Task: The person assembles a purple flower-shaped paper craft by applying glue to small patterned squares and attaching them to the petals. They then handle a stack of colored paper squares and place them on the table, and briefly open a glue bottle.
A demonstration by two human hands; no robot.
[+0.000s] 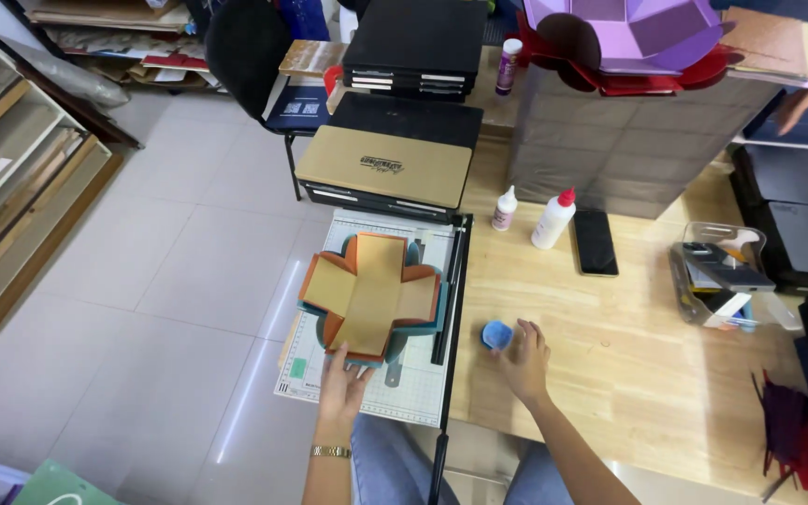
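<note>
Two hands busy here: the left hand (343,382) lies flat, fingers spread, on the near edge of the cross-shaped card stack (370,294) sitting on the paper trimmer (413,393). The right hand (523,360) loosely pinches a small blue piece (496,335) on the wooden table (628,365), just right of the trimmer.
</note>
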